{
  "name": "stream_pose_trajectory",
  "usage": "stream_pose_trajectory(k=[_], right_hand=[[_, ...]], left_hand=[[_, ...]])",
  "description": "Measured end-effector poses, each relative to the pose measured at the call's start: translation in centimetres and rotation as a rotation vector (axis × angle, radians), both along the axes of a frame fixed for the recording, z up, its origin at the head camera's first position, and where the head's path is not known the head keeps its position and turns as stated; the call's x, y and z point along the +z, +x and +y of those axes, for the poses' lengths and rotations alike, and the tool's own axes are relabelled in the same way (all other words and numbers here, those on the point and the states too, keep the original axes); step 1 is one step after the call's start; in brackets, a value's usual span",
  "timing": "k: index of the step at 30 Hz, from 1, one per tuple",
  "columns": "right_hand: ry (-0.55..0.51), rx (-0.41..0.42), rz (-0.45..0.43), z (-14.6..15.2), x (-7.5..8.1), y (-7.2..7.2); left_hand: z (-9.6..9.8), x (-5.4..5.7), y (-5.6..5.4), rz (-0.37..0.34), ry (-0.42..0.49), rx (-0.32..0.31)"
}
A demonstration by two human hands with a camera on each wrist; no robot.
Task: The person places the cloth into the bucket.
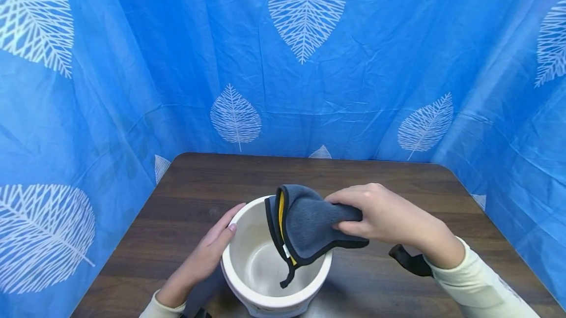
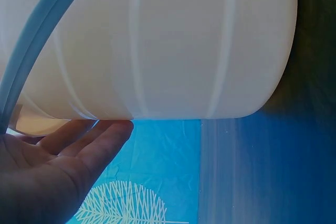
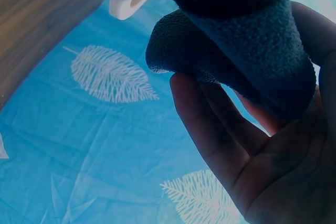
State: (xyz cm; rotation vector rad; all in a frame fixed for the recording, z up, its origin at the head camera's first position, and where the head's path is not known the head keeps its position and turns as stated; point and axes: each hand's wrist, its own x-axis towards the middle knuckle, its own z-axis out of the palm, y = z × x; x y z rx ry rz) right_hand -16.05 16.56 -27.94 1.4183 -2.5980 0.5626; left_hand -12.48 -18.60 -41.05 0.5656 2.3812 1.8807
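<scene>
A dark grey cleaning cloth point(image 1: 309, 229) with black edging and a yellow layer showing along its fold hangs over the mouth of a white bucket point(image 1: 229, 266). My right hand point(image 1: 376, 210) pinches the cloth's right end between thumb and fingers, just right of the rim. A black loop dangles from its lower corner inside the bucket's opening. In the right wrist view the folded cloth point(image 3: 262, 51) lies between thumb and fingers. My left hand point(image 1: 212, 249) rests against the bucket's left side, thumb at the rim, fingers point(image 2: 105, 140) fairly straight along the outer wall.
The bucket stands near the front of a dark wooden table point(image 1: 199, 180). Blue curtains point(image 1: 185, 52) with white leaf prints surround the table's back and sides. A blue curved band point(image 2: 39, 22) crosses the bucket's wall in the left wrist view. A black strap point(image 1: 411, 261) hangs at the right wrist.
</scene>
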Motion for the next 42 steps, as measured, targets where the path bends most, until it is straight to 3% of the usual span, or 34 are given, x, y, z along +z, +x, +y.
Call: stream_pose_trajectory(k=[9, 42], right_hand=[[0.046, -0.012, -0.043, -0.8, 0.0, -0.2], [0.273, 0.087, 0.006, -5.7, -0.1, -0.5]], left_hand=[[0.0, 0.0, -0.1, 0.0, -0.007, 0.007], [0.2, 0.1, 0.0, 0.02, 0.006, -0.004]])
